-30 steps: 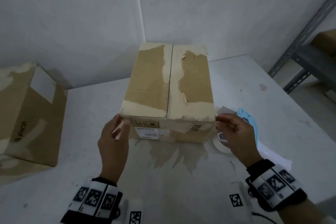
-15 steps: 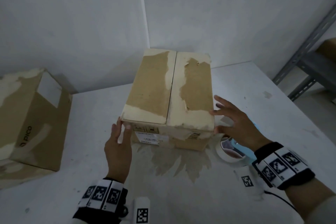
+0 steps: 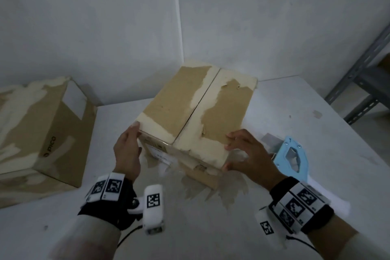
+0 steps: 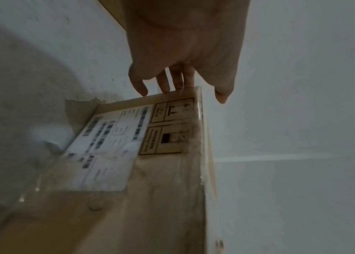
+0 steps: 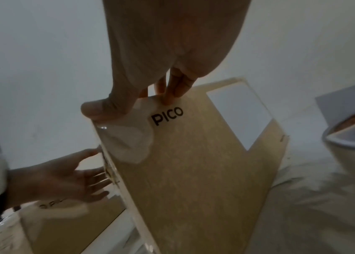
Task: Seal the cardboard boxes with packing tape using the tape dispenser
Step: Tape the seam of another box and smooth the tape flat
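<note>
A brown cardboard box [image 3: 179,107] with closed flaps and a bare centre seam sits skewed on the white table [image 3: 295,207]. My left hand [image 3: 127,150] lies flat with straight fingers against its near-left corner; the left wrist view shows the fingertips [image 4: 163,87] touching the box edge [image 4: 172,171] above a shipping label. My right hand [image 3: 244,154] grips the near-right corner, fingers on top and thumb on the edge; the right wrist view shows the thumb [image 5: 98,110] at the corner of the PICO side [image 5: 194,171]. A blue tape dispenser [image 3: 292,156] lies just right of that hand, untouched.
A second PICO cardboard box [image 3: 42,133] lies on the table at the left, close to the wall. White walls meet in a corner behind the centre box. A grey metal shelf frame [image 3: 367,82] stands beyond the table's right edge. Torn tape residue marks the tabletop.
My right hand left the dispenser side and took hold of the box's near-right corner. The box has turned, its far end swinging right. My left hand stayed at the near-left corner.
</note>
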Tool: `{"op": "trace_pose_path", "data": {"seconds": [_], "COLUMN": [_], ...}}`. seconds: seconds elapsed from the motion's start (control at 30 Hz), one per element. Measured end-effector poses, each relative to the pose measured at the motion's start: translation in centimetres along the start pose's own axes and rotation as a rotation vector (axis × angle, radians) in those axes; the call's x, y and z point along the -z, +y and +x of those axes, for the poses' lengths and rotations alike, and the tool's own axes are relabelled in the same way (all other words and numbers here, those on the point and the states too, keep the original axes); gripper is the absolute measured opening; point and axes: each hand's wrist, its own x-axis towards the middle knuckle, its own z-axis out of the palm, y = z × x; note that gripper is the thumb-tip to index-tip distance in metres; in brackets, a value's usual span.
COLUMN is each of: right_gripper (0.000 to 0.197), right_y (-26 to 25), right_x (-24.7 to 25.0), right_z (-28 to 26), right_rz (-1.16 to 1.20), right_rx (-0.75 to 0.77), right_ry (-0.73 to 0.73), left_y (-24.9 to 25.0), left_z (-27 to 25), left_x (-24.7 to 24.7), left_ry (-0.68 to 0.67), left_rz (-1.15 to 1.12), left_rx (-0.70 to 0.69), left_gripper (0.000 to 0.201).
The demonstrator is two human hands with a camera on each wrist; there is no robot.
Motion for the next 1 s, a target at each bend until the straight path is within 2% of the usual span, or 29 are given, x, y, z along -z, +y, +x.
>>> {"op": "trace_pose_path", "data": {"seconds": [0.1, 0.2, 0.4, 0.5, 0.67, 0.8, 0.93, 1.0], "right_gripper": [0.05, 0.044, 0.04, 0.045, 0.047, 0.045, 0.042, 0.045], "right_y": [-0.6, -0.4, -0.2, -0.2, -0.3, -0.1, -0.1, -0.2], "right_x": [-1.5, -1.8, -1.5, -1.4, -1.1, -1.1, -0.9, -0.7], "right_z": [-0.5, -0.7, -0.8, -0.7, -0.4, -0.3, -0.2, -0.2], "right_rz": [0.005, 0.031, 0.04, 0.051, 0.099, 0.105, 0.14, 0.176], "right_rx": [0.053, 0.026, 0.032, 0.032, 0.02, 0.028, 0.007, -0.004], "right_ry": [-0.005, -0.001, 0.0, 0.015, 0.007, -0.004, -0.022, -0.038], "left_y": [0.6, 0.4, -0.4, -0.7, -1.2, -1.1, -0.8, -0.8], "left_z": [0.3, 0.4, 1.4, 1.6, 1.6, 1.9, 2.1, 2.2], "left_x": [0.0, -0.4, 0.3, 0.6, 0.4, 0.5, 0.7, 0.7], "left_ry": [0.002, 0.029, -0.002, -0.031, -0.078, -0.07, -0.082, -0.112], "left_rz": [-0.011, 0.0, 0.02, 0.018, -0.014, 0.014, 0.058, 0.086], "left_rx": [0.025, 0.001, 0.063, 0.08, 0.106, 0.138, 0.181, 0.2], "left_gripper": [0.034, 0.044, 0.049, 0.051, 0.044, 0.048, 0.041, 0.051]}}
